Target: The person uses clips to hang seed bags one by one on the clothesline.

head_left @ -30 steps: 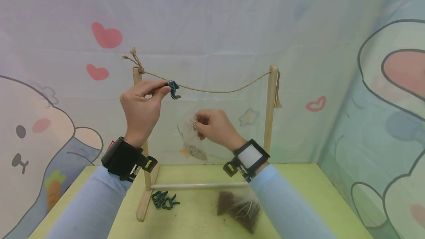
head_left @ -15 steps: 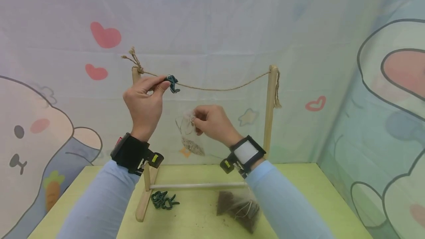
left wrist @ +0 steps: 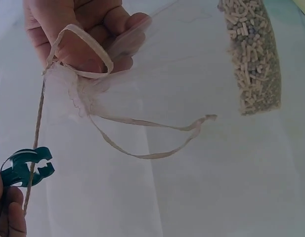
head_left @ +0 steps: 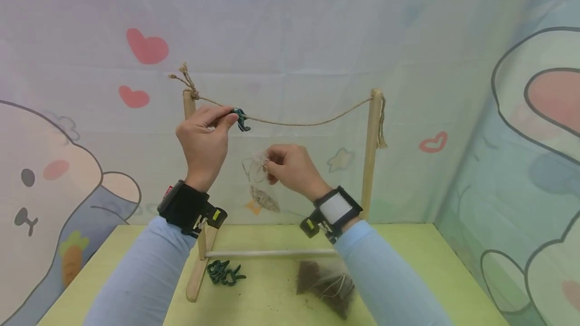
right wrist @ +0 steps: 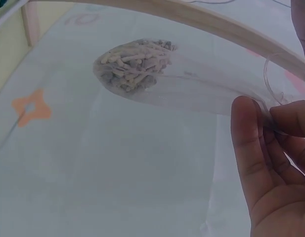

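My left hand [head_left: 204, 140] pinches a dark green plastic clip [head_left: 241, 120] between thumb and forefinger at the left part of the twine line [head_left: 299, 125]. In the left wrist view the twine crosses the clip [left wrist: 21, 170]; whether it lies within the clip's mouth I cannot tell. Below the line, my right hand [head_left: 294, 171] pinches the gathered top of a sheer drawstring pouch [head_left: 264, 200]. Pale and grey pellets fill the pouch's bottom [left wrist: 253, 59], and its loose ribbon [left wrist: 162, 155] hangs in a loop.
Two wooden posts [head_left: 372, 155] carry the twine, joined low by a white bar [head_left: 272, 253]. On the yellow-green table [head_left: 399, 265] lie several green clips [head_left: 224, 272] at left and pouches of brown material [head_left: 323, 286] at right. A printed cloth [head_left: 281, 24] hangs behind.
My left hand has shifted a little to the right along the twine with the clip. Over the last second the right hand and pouch have risen slightly.
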Tool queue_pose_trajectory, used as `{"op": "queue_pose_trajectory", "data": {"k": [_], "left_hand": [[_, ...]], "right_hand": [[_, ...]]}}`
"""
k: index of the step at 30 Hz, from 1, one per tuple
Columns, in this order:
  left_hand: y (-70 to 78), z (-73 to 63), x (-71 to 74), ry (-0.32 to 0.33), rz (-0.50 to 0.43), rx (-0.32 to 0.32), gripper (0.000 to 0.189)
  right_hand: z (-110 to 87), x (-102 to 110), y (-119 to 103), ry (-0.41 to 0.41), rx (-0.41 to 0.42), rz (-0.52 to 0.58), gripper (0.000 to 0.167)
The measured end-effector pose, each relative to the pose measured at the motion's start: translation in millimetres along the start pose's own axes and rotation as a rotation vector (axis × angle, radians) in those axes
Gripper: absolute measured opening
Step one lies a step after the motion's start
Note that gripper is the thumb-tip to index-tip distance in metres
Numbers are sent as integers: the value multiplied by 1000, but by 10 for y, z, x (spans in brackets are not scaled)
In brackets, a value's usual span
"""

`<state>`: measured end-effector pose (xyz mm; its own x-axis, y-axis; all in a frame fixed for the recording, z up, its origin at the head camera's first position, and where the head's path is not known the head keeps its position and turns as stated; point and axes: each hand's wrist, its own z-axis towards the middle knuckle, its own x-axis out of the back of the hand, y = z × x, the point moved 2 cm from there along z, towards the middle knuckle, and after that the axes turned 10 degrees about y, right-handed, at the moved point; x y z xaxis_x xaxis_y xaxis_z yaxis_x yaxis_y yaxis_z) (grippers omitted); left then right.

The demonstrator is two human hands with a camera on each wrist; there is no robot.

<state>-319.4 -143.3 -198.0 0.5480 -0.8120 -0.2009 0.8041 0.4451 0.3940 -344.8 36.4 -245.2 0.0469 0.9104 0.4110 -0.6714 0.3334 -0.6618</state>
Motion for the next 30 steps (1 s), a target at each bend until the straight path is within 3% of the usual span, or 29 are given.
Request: {"op": "queue_pose_trajectory", "data": {"k": [14, 30], "left_hand": [[-14, -3, 46, -22, 44, 71, 17], [1, -36, 18, -56, 30, 216, 17]], "right_hand": [[222, 2, -107, 191, 60, -76, 15], [323, -47, -222, 233, 35, 101, 16]]}}
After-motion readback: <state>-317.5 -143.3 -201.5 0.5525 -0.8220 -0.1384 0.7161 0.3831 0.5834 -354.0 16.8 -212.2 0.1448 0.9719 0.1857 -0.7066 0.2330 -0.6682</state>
